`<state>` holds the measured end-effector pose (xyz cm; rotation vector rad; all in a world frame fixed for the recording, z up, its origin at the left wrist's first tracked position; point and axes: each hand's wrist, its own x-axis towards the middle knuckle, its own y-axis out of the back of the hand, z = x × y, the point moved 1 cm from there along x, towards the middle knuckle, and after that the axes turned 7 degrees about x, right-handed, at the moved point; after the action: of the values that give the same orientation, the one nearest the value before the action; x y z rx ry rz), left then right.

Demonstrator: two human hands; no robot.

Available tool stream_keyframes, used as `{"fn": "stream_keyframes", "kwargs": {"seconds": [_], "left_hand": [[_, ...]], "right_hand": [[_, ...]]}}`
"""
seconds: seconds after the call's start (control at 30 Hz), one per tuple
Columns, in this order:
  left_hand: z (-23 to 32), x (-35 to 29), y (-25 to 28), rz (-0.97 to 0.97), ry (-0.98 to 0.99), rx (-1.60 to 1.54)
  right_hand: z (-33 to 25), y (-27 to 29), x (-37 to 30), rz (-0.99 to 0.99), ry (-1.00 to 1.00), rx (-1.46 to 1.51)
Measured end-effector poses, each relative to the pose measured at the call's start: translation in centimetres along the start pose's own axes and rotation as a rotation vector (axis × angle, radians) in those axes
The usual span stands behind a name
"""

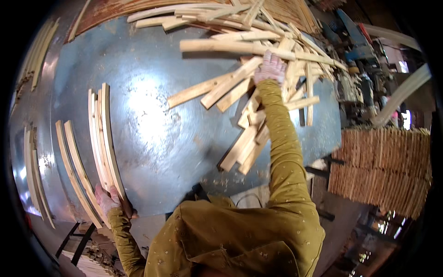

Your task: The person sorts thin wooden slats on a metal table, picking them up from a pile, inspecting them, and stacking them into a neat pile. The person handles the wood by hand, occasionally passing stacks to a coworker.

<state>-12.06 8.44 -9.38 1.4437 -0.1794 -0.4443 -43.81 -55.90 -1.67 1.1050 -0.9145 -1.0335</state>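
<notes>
At the left of the metal table, my left hand (108, 199) is closed around the near ends of several long wooden slats (102, 134) standing side by side. My right hand, in a pale glove (270, 70), stretches far ahead to a loose pile of wooden pieces (290, 41). Its fingers curl over a long wooden slat (221, 46) lying across the pile; their undersides are hidden. Shorter wooden pieces (230, 85) fan out left of the right hand, and more (244, 150) lie nearer, beside my forearm.
Two slats (76, 157) lie apart at the left of the metal table (152, 152). Further left are more strips (34, 171). A tall stack of wood (380, 166) stands at the right, below machinery (357, 60). A brown wooden board (106, 16) lies beyond the table.
</notes>
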Motion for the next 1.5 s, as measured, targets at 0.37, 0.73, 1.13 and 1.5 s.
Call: {"fn": "stream_keyframes", "kwargs": {"seconds": [0.37,0.73,1.13,1.5], "left_hand": [[35.8,-5.2,-2.1,-0.517,-0.144,-1.357],[36.2,-4.5,-5.4,-0.909,0.376,-1.763],[15.0,-3.5,0.7,-0.078,0.187,0.041],[1.3,-1.8,1.0,-0.053,0.093,-0.268]], "right_hand": [[-1.7,0.3,-0.6,-0.563,0.780,0.447],[8.6,-2.6,11.1,-0.440,0.688,-0.311],[-13.0,-8.2,-4.2,0.059,1.501,0.162],[-31.8,5.5,-21.2,-0.895,1.073,0.493]]}}
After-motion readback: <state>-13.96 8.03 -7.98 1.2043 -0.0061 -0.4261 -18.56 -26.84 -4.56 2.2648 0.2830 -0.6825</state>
